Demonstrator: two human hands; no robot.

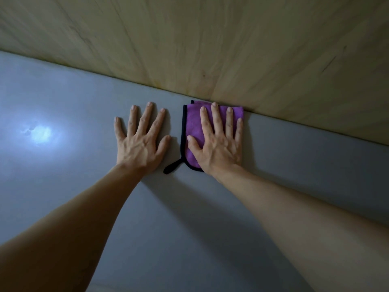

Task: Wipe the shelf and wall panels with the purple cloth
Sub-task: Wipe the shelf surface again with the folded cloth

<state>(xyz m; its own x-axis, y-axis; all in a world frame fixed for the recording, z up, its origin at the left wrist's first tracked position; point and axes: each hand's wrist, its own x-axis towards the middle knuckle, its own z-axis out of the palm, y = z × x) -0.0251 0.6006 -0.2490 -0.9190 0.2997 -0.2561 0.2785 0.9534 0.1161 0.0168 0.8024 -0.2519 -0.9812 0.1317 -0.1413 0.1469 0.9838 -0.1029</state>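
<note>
Dim lighting in that spot, so everything looked a bit murky. Most of what you could see was a smooth grey panel (84, 98), flat and slightly glossy, with a bright blotch of reflected light (39, 133) toward its left side. Along the far edge it met a pale yellowish wood-grain panel (210, 39), and the seam between the two ran at a slant from upper left down to the right.

The person had both bare arms stretched out onto the grey surface. Their right hand (219, 142) was laid flat on a folded purple microfibre cloth with black trim (192, 125), fingers straight and spread, palm pressing it down rather than gripping it. The cloth sat right up against the seam, its far edge touching the wood-grain panel, and a little black hanging loop (171, 167) stuck out from its near left corner onto the grey.

The left hand (140, 142) was just beside the cloth, not touching it, also flat on the grey panel with the fingers splayed and holding nothing. So both hands were open-palmed, side by side, fingertips pointing toward the seam.

Soft shadows from the forearms fell across the grey surface closer to the camera. Couldn't really tell which surface was the shelf and which was the wall from that angle.
</note>
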